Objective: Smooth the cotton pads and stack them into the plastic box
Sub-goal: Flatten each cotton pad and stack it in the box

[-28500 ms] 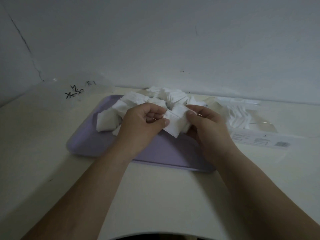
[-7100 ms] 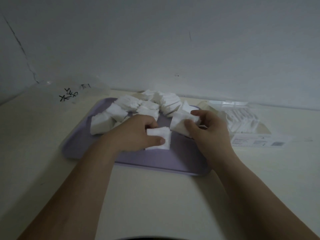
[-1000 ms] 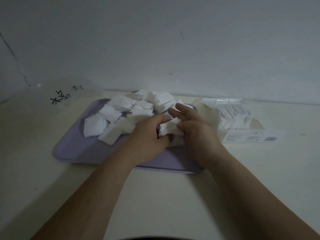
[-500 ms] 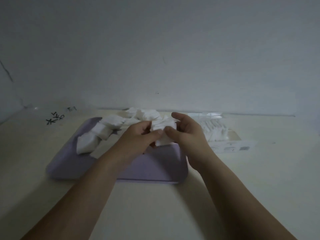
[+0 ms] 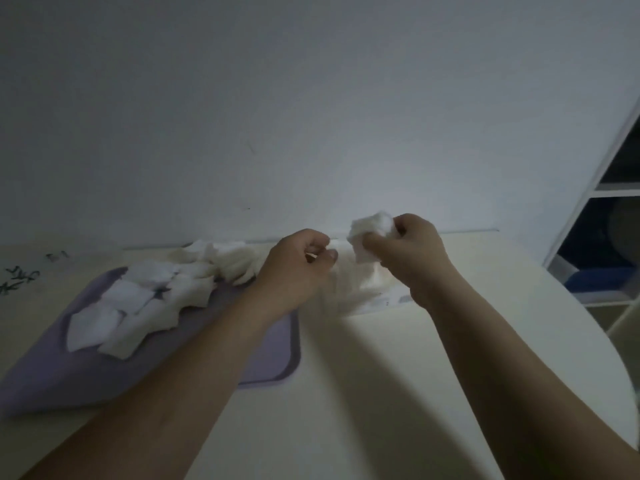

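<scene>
My right hand [image 5: 412, 252] pinches a bunch of white cotton pads [image 5: 370, 233], lifted above the clear plastic box [image 5: 360, 289]. That box lies on the table behind and between my hands, blurred, with white pads inside. My left hand [image 5: 298, 268] hovers just left of the box, fingers curled with thumb against forefinger; nothing shows in it. A loose heap of white cotton pads [image 5: 152, 296] covers the far half of the lilac tray [image 5: 270, 351] at the left.
The cream table [image 5: 381, 393] has a rounded edge at the right. A white shelf unit [image 5: 609, 237] stands beyond that edge. A clear bag with black writing [image 5: 17, 278] lies at the far left. The wall runs close behind.
My right hand has carried the pads from over the tray to the right, above the box. My left hand has let go of them. The camera has tilted up and turned right.
</scene>
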`<action>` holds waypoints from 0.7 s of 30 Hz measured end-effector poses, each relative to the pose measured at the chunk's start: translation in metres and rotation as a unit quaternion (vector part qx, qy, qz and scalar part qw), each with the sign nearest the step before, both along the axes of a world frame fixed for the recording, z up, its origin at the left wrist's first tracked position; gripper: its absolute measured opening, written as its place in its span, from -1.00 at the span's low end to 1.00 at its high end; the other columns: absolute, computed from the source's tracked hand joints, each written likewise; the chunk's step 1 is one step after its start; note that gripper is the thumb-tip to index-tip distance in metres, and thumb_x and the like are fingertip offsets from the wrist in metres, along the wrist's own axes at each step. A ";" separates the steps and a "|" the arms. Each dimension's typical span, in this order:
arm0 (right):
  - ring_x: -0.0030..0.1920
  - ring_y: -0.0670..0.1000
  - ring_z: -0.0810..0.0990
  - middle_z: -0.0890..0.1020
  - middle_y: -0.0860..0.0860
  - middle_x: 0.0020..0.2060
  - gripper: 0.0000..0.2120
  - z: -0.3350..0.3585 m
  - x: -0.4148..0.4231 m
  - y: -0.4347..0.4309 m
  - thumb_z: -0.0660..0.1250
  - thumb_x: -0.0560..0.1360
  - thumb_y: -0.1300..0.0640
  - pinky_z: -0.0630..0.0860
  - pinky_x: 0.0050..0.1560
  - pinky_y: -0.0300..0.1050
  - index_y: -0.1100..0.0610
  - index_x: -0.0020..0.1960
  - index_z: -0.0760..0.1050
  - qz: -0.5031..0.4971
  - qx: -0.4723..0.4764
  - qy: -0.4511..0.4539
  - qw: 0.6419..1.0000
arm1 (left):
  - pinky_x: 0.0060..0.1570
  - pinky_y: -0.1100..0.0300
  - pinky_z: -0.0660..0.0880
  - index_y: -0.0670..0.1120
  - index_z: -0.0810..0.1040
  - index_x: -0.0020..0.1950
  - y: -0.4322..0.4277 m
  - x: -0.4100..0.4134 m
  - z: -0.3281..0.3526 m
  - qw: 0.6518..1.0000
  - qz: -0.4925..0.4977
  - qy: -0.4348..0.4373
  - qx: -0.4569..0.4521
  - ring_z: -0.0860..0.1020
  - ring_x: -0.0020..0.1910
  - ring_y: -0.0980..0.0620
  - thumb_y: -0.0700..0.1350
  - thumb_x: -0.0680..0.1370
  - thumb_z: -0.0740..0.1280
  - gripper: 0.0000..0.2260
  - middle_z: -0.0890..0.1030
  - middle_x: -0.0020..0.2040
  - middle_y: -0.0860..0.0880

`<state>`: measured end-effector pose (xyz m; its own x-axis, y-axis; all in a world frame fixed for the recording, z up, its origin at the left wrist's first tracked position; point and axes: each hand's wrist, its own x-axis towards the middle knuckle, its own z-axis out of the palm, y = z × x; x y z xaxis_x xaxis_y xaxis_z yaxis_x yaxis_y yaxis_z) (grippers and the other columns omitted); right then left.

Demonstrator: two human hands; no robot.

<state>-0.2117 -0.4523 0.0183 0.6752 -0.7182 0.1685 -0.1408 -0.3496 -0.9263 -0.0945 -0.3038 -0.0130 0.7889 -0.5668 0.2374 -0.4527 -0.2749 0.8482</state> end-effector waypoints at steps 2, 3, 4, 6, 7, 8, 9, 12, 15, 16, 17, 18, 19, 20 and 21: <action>-0.34 0.03 0.49 0.53 0.01 -0.36 -0.78 -0.003 -0.001 -0.018 0.40 0.44 0.08 0.35 -0.36 -0.11 0.22 -0.20 0.47 -0.055 -0.122 0.065 0.989 | 0.23 0.15 0.50 0.05 0.60 0.31 -0.011 -0.001 -0.008 0.990 -0.011 -0.082 0.119 0.58 0.19 0.07 0.03 0.54 0.46 -0.65 0.60 0.26 0.08; -0.36 0.04 0.46 0.50 0.00 -0.39 -0.78 -0.006 0.000 -0.025 0.36 0.46 0.09 0.29 -0.38 -0.12 0.19 -0.26 0.42 -0.065 -0.165 0.101 0.979 | 0.23 0.20 0.45 0.05 0.57 0.36 -0.015 -0.002 -0.012 0.982 -0.022 -0.101 0.155 0.54 0.24 0.07 0.03 0.52 0.46 -0.60 0.57 0.31 0.08; -0.36 0.06 0.46 0.49 0.01 -0.39 -0.78 -0.011 0.002 -0.032 0.33 0.47 0.10 0.26 -0.39 -0.13 0.17 -0.28 0.39 -0.072 -0.196 0.135 0.969 | 0.21 0.24 0.40 0.04 0.57 0.38 -0.019 -0.003 -0.015 0.979 -0.033 -0.108 0.168 0.53 0.27 0.06 0.02 0.52 0.45 -0.58 0.56 0.33 0.08; -0.32 0.12 0.50 0.52 0.04 -0.32 -0.85 -0.020 0.008 -0.039 0.29 0.49 0.15 0.31 -0.36 -0.13 0.16 -0.23 0.41 -0.088 -0.252 0.203 0.942 | 0.19 0.30 0.36 0.03 0.59 0.36 -0.023 -0.005 -0.020 0.980 -0.038 -0.111 0.159 0.54 0.28 0.07 0.00 0.52 0.44 -0.60 0.58 0.31 0.07; -0.32 0.12 0.48 0.50 0.04 -0.31 -0.86 -0.025 0.011 -0.041 0.28 0.49 0.18 0.34 -0.33 -0.13 0.16 -0.22 0.40 -0.091 -0.276 0.233 0.928 | 0.18 0.31 0.36 0.02 0.60 0.35 -0.023 -0.006 -0.021 0.981 -0.040 -0.115 0.151 0.55 0.27 0.08 0.00 0.52 0.45 -0.61 0.60 0.30 0.08; -0.34 0.10 0.45 0.47 0.03 -0.31 -0.84 -0.028 0.014 -0.041 0.28 0.49 0.20 0.36 -0.31 -0.13 0.14 -0.23 0.36 -0.091 -0.297 0.257 0.915 | 0.17 0.32 0.36 0.02 0.61 0.34 -0.023 -0.006 -0.022 0.982 -0.039 -0.115 0.146 0.55 0.26 0.10 0.00 0.52 0.45 -0.62 0.60 0.28 0.09; -0.35 0.08 0.43 0.44 0.03 -0.31 -0.80 -0.031 0.018 -0.041 0.29 0.49 0.22 0.37 -0.30 -0.13 0.13 -0.26 0.32 -0.089 -0.312 0.277 0.904 | 0.15 0.33 0.36 0.02 0.62 0.33 -0.022 -0.006 -0.022 0.982 -0.038 -0.116 0.141 0.55 0.25 0.11 0.00 0.52 0.46 -0.63 0.61 0.27 0.09; -0.27 0.12 0.48 0.48 0.04 -0.26 -0.76 -0.035 0.028 -0.041 0.33 0.48 0.21 0.39 -0.27 -0.12 0.11 -0.26 0.30 -0.074 -0.309 0.308 0.897 | 0.03 0.50 0.33 -0.02 0.64 0.29 -0.018 -0.006 -0.025 0.984 -0.038 -0.122 0.127 0.54 0.17 0.17 -0.02 0.51 0.48 -0.65 0.62 0.25 0.08; -0.20 0.12 0.51 0.47 0.01 -0.23 -0.74 -0.036 0.035 -0.040 0.41 0.48 0.08 0.42 -0.25 -0.09 0.15 -0.06 0.33 -0.051 -0.258 0.293 0.919 | -0.06 0.67 0.25 -0.03 0.64 0.29 -0.011 -0.007 -0.029 0.983 -0.048 -0.131 0.123 0.51 0.13 0.19 -0.03 0.53 0.47 -0.67 0.62 0.25 0.06; -0.16 0.13 0.53 0.47 0.01 -0.20 -0.70 -0.035 0.036 -0.040 0.41 0.49 0.04 0.43 -0.22 -0.07 0.16 0.01 0.34 -0.046 -0.250 0.286 0.924 | -0.04 0.68 0.24 -0.04 0.64 0.28 -0.009 -0.006 -0.031 0.982 -0.048 -0.140 0.120 0.53 0.15 0.16 -0.03 0.54 0.47 -0.67 0.62 0.25 0.05; -0.13 0.14 0.54 0.49 0.02 -0.17 -0.71 -0.035 0.037 -0.038 0.39 0.50 0.01 0.44 -0.20 -0.07 0.16 0.04 0.36 -0.039 -0.251 0.284 0.925 | -0.02 0.67 0.23 -0.05 0.64 0.28 -0.005 -0.005 -0.032 0.981 -0.049 -0.152 0.115 0.54 0.17 0.12 -0.04 0.54 0.47 -0.68 0.63 0.24 0.04; -0.12 0.13 0.54 0.52 0.04 -0.14 -0.76 -0.035 0.037 -0.038 0.34 0.53 0.00 0.43 -0.20 -0.08 0.15 0.02 0.40 -0.033 -0.253 0.281 0.925 | 0.00 0.64 0.25 -0.06 0.65 0.26 -0.004 -0.004 -0.033 0.979 -0.050 -0.164 0.111 0.56 0.17 0.09 -0.04 0.54 0.47 -0.70 0.64 0.21 0.03; -0.14 0.12 0.54 0.54 0.06 -0.13 -0.80 -0.035 0.037 -0.036 0.28 0.57 0.01 0.40 -0.22 -0.10 0.15 -0.04 0.42 -0.027 -0.252 0.276 0.927 | 0.01 0.57 0.29 -0.07 0.66 0.22 -0.002 -0.003 -0.035 0.976 -0.050 -0.181 0.105 0.58 0.15 0.06 -0.03 0.54 0.46 -0.73 0.65 0.17 0.03; -0.16 0.12 0.53 0.55 0.08 -0.13 -0.80 -0.034 0.036 -0.034 0.21 0.59 0.03 0.37 -0.25 -0.12 0.15 -0.11 0.42 -0.022 -0.247 0.269 0.931 | 0.02 0.44 0.37 -0.07 0.67 0.16 -0.001 -0.001 -0.038 0.973 -0.044 -0.205 0.098 0.58 0.10 0.04 0.00 0.54 0.45 -0.76 0.66 0.11 0.03; -0.18 0.12 0.53 0.56 0.09 -0.14 -0.79 -0.034 0.035 -0.030 0.17 0.60 0.08 0.34 -0.27 -0.12 0.15 -0.16 0.41 -0.020 -0.240 0.266 0.933 | 0.01 0.29 0.44 -0.06 0.68 0.08 0.001 -0.001 -0.040 0.968 -0.032 -0.231 0.093 0.58 0.04 0.03 0.04 0.54 0.43 -0.79 0.65 0.04 0.05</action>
<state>-0.1766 -0.4826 -0.0153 0.7297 -0.6723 0.1247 -0.5578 -0.6908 -0.4600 -0.0960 -0.3028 -0.0531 0.5840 -0.6783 0.4460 -0.7937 -0.3618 0.4891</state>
